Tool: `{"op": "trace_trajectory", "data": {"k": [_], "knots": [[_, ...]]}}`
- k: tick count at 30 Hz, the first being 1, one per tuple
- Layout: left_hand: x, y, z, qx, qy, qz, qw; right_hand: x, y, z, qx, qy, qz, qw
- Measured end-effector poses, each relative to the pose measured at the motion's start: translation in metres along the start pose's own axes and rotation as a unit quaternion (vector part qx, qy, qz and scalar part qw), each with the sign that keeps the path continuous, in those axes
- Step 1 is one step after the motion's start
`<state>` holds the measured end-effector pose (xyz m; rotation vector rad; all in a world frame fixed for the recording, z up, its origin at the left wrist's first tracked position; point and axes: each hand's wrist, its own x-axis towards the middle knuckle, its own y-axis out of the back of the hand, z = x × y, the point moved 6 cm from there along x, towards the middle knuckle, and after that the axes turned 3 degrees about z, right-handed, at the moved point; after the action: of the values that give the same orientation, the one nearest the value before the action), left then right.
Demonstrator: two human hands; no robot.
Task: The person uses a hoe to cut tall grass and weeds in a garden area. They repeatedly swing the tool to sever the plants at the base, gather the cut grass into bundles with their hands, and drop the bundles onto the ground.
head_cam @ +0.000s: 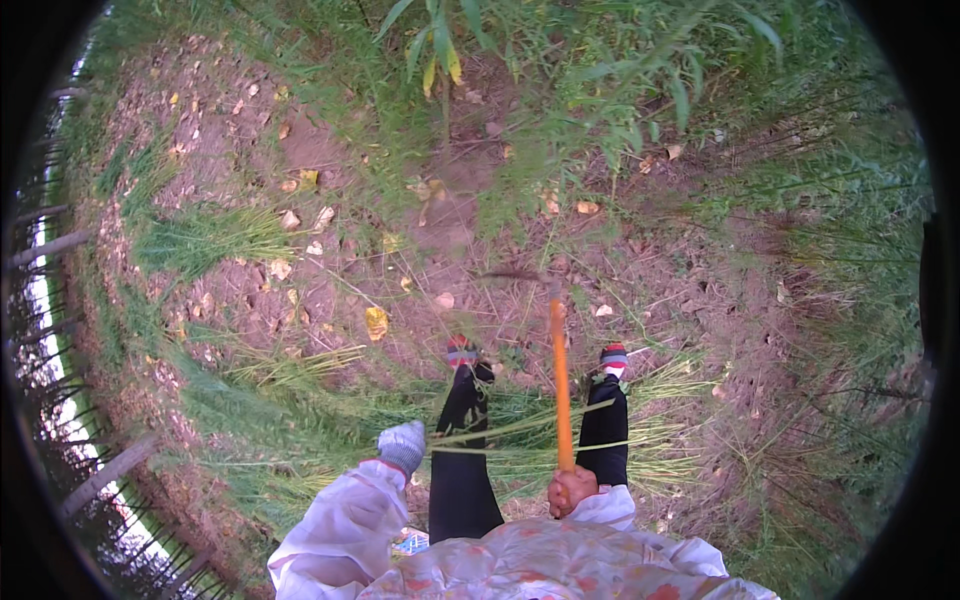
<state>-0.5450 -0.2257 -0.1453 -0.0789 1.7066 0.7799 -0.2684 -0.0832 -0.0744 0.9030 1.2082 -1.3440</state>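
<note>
My right hand [571, 491], bare, is closed round the lower end of the orange handle of a sickle [560, 375]. Its thin dark blade, somewhat blurred, points left from the top of the handle, above the soil. My left hand [403, 444], in a grey-white knitted glove, is closed on a bunch of cut green stalks [495, 441]; the pale stalk ends stick out to the right, across my legs and behind the handle, and the feathery tops spread to the left. More cut stalks [667, 427] lie around my feet.
Feathery green plants [847, 187] stand along the right and the top, with a broad-leaved plant [442, 45] among them. Cut bundles [217, 240] lie at left on brown soil strewn with dry leaves. Tree trunks [109, 474] stand at the far left.
</note>
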Motion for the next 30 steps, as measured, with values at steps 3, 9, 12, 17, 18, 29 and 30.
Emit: {"op": "trace_trajectory", "data": {"k": [3, 9, 12, 17, 18, 29, 30], "knots": [[0.021, 0.038, 0.036, 0.020, -0.044, 0.090, 0.995, -0.003, 0.001, -0.035, -0.008, 0.115, 0.053, 0.992], [0.065, 0.119, 0.102, 0.155, -0.008, 0.229, 0.961, 0.019, -0.014, -0.093, -0.035, 0.153, -0.032, 0.987], [0.091, 0.149, 0.116, -0.021, 0.016, 0.277, 0.960, 0.030, -0.003, -0.110, -0.197, 0.151, -0.023, 0.968], [0.135, 0.176, 0.152, 0.202, -0.253, 0.391, 0.861, 0.001, 0.017, -0.158, -0.632, 0.421, 0.030, 0.650], [0.144, 0.182, 0.150, 0.166, -0.240, 0.396, 0.870, 0.009, 0.032, -0.161, -0.682, 0.338, 0.066, 0.646], [0.144, 0.151, 0.076, 0.289, -0.049, 0.028, 0.956, 0.031, 0.125, -0.153, -0.648, 0.217, 0.035, 0.730], [0.140, 0.135, 0.079, 0.297, -0.035, 0.023, 0.954, 0.035, 0.116, -0.152, -0.583, 0.173, 0.047, 0.792]]}}
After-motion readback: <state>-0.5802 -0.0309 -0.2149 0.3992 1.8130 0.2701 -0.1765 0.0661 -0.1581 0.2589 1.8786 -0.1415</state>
